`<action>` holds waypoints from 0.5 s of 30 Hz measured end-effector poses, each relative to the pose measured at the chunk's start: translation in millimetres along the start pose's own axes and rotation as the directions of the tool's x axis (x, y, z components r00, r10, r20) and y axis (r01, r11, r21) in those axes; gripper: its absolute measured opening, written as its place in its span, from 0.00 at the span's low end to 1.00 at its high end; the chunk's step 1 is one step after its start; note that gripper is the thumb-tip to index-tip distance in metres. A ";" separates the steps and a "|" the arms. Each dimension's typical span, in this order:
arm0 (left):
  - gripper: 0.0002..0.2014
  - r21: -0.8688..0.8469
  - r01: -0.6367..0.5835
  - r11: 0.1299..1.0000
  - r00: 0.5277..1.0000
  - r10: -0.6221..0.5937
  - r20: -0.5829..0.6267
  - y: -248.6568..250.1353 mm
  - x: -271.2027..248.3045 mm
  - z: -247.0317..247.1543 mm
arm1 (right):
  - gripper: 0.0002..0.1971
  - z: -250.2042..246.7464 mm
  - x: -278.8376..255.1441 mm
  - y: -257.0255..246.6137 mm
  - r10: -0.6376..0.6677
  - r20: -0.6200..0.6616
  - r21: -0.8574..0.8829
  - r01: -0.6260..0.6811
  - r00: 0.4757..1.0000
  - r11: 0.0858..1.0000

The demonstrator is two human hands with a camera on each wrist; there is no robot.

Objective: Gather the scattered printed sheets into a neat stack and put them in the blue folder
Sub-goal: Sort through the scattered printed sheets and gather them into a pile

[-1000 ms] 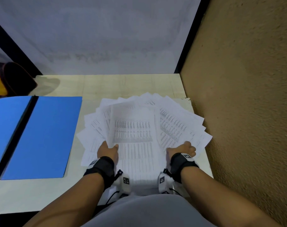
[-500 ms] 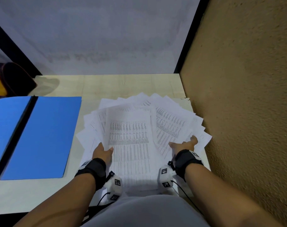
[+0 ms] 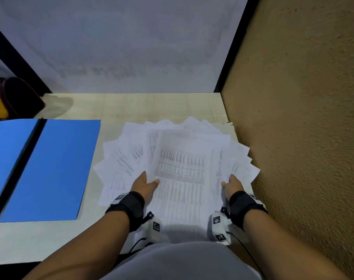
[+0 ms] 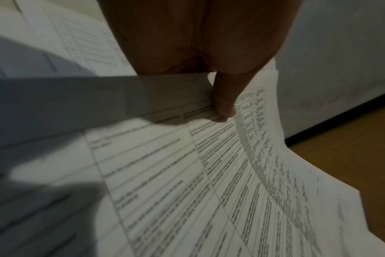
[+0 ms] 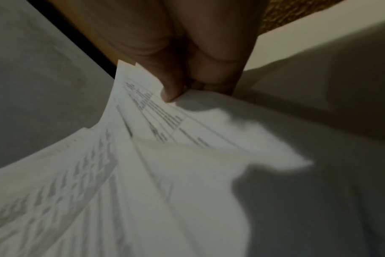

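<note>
A fan of printed sheets (image 3: 180,162) lies on the pale desk in front of me, partly lifted at its near sides. My left hand (image 3: 144,183) grips the left side of the sheets (image 4: 187,156), thumb on top and fingers hidden beneath. On the other side, my right hand (image 3: 231,183) pinches the edge of the sheets (image 5: 154,147) with thumb on top. The blue folder (image 3: 46,168) lies open and flat on the desk to the left, apart from the paper.
A textured tan wall (image 3: 303,118) runs close along the right edge of the desk (image 3: 152,106). A grey partition (image 3: 121,47) closes the back. A dark and yellow object (image 3: 8,98) sits at the far left behind the folder.
Both hands slid forward along the sides of the fan and took hold of it. The outer sheets have drawn inward, and the spread is narrower.
</note>
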State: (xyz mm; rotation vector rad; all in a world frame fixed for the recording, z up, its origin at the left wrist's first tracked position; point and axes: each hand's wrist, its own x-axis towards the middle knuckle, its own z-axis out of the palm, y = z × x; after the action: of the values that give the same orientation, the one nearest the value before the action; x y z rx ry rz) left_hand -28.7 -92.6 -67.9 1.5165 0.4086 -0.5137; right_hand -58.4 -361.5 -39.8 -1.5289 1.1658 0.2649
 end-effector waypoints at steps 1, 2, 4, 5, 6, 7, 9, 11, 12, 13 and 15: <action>0.17 0.048 -0.007 0.999 1.000 0.006 0.031 2.5 -0.2 5.8 | 0.16 -0.6 0.8 2.0 -0.010 0.006 -0.035 0.010 1.000 0.999; 0.16 0.088 -0.013 0.996 0.998 0.008 0.062 3.5 0.5 11.5 | 0.16 0.3 -2.1 4.6 0.005 0.013 -0.022 -0.005 1.000 1.000; 0.19 0.157 -0.045 0.987 0.991 0.025 0.128 7.9 -0.6 21.9 | 0.16 1.8 -2.7 9.1 -0.007 0.014 0.020 0.007 1.000 1.000; 0.23 0.166 -0.059 0.984 0.986 0.032 0.161 9.6 -1.3 26.5 | 0.17 2.9 -5.8 9.4 -0.002 0.031 0.048 0.000 1.000 0.999; 0.27 0.161 -0.055 0.985 0.982 0.025 0.185 10.1 -1.0 30.5 | 0.18 3.8 -8.6 9.0 -0.005 0.043 0.067 0.002 0.999 0.998; 0.32 0.151 -0.046 0.988 0.979 0.015 0.201 10.7 -1.0 33.4 | 0.18 4.2 -6.2 11.3 -0.029 0.028 0.048 0.028 0.999 0.998; 0.40 0.138 -0.023 0.990 0.977 -0.007 0.211 7.6 1.3 36.9 | 0.16 4.7 -6.7 8.8 -0.026 0.014 0.107 0.024 1.000 0.994; 0.43 0.141 -0.008 0.990 0.973 -0.024 0.228 5.5 0.2 40.5 | 0.14 2.6 -5.8 8.8 0.039 0.039 0.260 -0.048 0.998 0.964; 0.40 0.150 -0.004 0.989 0.976 -0.029 0.217 4.5 0.2 42.1 | 0.11 2.2 -6.6 8.8 0.083 0.064 0.336 -0.100 0.994 0.937; 0.36 0.153 -0.006 0.988 0.981 -0.023 0.192 4.8 -1.1 43.5 | 0.12 0.9 -6.8 8.9 0.096 0.086 0.385 -0.122 0.992 0.915; 0.32 0.125 0.017 0.992 0.994 -0.030 0.106 2.2 0.9 38.2 | 0.20 -0.4 -0.2 11.3 0.096 0.097 0.429 -0.129 0.991 0.894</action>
State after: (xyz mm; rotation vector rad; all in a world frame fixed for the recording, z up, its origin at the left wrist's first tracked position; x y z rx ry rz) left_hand -29.1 -130.8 -65.7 1.5962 0.3154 -0.6464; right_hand -67.4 -360.3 -46.5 -1.0517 1.1645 0.1236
